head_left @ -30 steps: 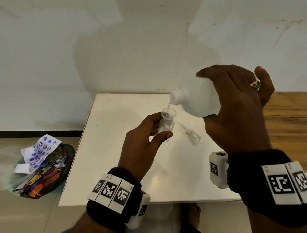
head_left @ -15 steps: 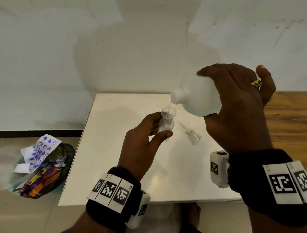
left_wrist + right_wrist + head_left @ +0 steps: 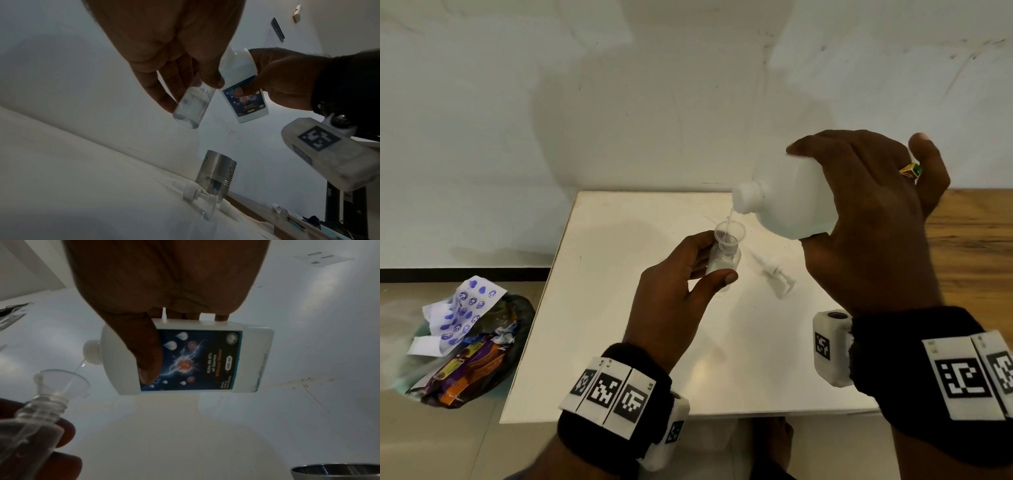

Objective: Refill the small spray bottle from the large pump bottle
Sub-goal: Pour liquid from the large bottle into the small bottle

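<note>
My left hand (image 3: 714, 260) grips the small clear spray bottle (image 3: 724, 263) upright above the white table (image 3: 619, 342). A clear funnel (image 3: 729, 234) sits in the bottle's neck. My right hand (image 3: 804, 195) holds the large white bottle (image 3: 791, 202) tilted on its side, its open neck just over the funnel. A thin stream of liquid runs from that neck into the funnel (image 3: 63, 381). The large bottle's blue label (image 3: 195, 360) faces down. Liquid stands in the small bottle (image 3: 191, 107). The white pump head (image 3: 774, 274) lies on the table under the large bottle.
A perforated steel cup (image 3: 216, 173) stands behind the pump head, near the wall. A wooden surface (image 3: 969, 246) adjoins the table on the right. On the floor to the left lies a dark bag of rubbish (image 3: 465, 346).
The large bottle has risen very slightly while the stream keeps running. The left hand and the small bottle have stayed in place.
</note>
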